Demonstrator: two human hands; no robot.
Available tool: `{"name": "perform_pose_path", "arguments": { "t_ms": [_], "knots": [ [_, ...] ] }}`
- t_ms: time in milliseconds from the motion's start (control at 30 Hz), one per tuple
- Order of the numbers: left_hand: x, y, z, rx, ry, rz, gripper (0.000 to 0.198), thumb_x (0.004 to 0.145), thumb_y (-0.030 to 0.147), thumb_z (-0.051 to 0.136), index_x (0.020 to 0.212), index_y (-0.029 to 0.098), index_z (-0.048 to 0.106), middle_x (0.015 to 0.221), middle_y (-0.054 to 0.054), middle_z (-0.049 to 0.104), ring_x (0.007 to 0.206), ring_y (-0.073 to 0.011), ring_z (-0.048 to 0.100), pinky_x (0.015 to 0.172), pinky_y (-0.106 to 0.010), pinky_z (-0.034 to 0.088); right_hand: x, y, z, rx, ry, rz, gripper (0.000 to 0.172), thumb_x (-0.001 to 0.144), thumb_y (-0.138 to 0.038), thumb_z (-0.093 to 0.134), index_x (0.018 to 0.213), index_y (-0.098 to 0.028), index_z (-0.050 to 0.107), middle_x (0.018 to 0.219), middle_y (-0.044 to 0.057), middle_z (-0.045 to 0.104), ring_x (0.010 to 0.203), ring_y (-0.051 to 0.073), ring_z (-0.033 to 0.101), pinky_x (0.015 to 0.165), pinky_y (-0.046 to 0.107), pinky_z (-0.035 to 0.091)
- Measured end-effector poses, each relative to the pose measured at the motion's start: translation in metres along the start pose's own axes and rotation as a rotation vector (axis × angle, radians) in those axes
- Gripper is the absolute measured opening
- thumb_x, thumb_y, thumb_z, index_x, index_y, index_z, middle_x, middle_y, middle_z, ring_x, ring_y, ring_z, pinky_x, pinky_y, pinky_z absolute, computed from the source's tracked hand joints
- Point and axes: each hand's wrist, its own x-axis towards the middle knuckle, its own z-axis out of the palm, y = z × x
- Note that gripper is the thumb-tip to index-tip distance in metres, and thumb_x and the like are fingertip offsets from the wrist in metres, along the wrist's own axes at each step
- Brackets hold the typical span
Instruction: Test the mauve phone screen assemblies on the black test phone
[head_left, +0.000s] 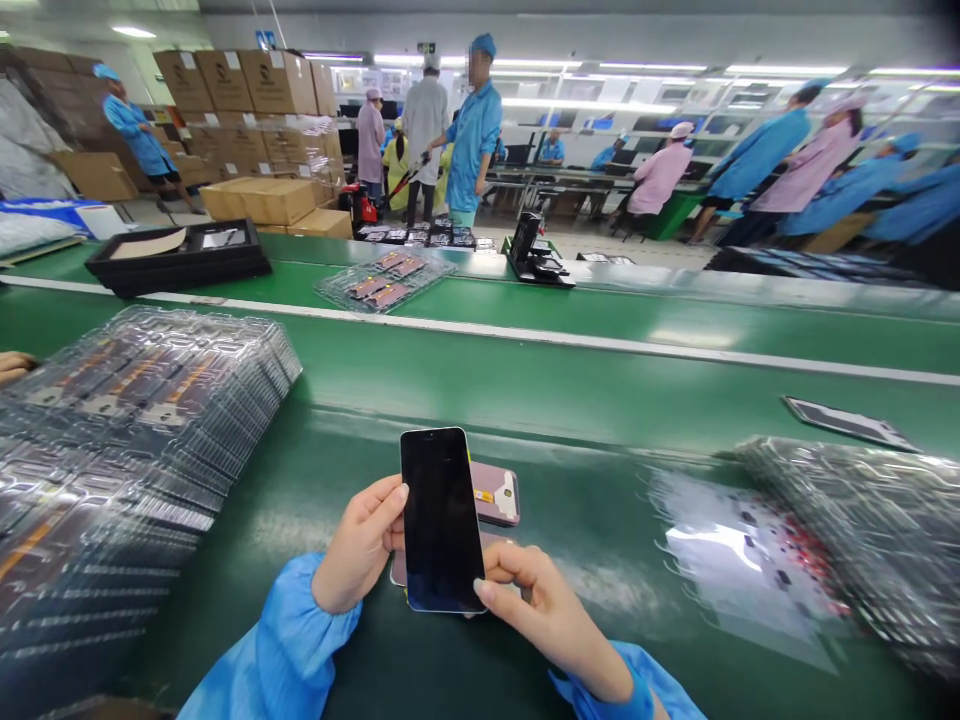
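A black phone screen (441,525) with a thin pale edge is held up over the green bench. My left hand (361,540) grips its left edge between thumb and fingers. At its lower right corner, my right hand (536,595) pinches the edge. Behind it lies another phone screen (495,490), back side up, brownish with a yellow flex cable and a pale patch. Part of one more brownish panel (398,569) shows below my left fingers, mostly hidden by the held screen.
On the left rises a tall stack of clear plastic trays (172,390) holding screens. More clear trays (862,530) lie at right, beside a transparent sheet (735,560) and a flat framed panel (847,422). Across the divider stand a tray of screens (386,280), a black box (180,270) and a black fixture (534,255).
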Motion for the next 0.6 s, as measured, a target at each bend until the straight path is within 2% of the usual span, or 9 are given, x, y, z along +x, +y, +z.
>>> {"name": "perform_pose_path", "arguments": {
  "t_ms": [200, 367, 600],
  "knots": [
    [0.0009, 0.0022, 0.0013, 0.025, -0.005, -0.025, 0.039, 0.089, 0.042, 0.063, 0.116, 0.012, 0.065, 0.091, -0.010, 0.072, 0.075, -0.0169, 0.067, 0.064, -0.026, 0.056, 0.0008, -0.0019, -0.0009, 0.207, -0.141, 0.029, 0.034, 0.095, -0.049, 0.056, 0.079, -0.019, 0.058, 0.069, 0.003, 0.069, 0.060, 0.016, 0.060, 0.059, 0.024, 0.044],
    [-0.0009, 0.0027, 0.0010, 0.030, -0.013, -0.009, 0.037, 0.091, 0.040, 0.060, 0.115, 0.012, 0.064, 0.092, -0.010, 0.072, 0.077, -0.0173, 0.067, 0.066, -0.026, 0.055, -0.0003, -0.0002, -0.0016, 0.235, -0.164, 0.050, 0.033, 0.096, -0.049, 0.057, 0.086, -0.017, 0.060, 0.073, 0.006, 0.072, 0.066, 0.018, 0.065, 0.062, 0.025, 0.044],
    [-0.0018, 0.0021, -0.0006, 0.055, 0.021, 0.025, 0.040, 0.085, 0.045, 0.067, 0.109, 0.012, 0.067, 0.071, -0.002, 0.064, 0.062, -0.0111, 0.059, 0.055, -0.020, 0.050, -0.0012, 0.0023, -0.0022, 0.201, -0.175, 0.045, 0.036, 0.096, -0.051, 0.056, 0.085, -0.016, 0.061, 0.072, 0.007, 0.072, 0.065, 0.017, 0.063, 0.060, 0.024, 0.041]
  ]
}}
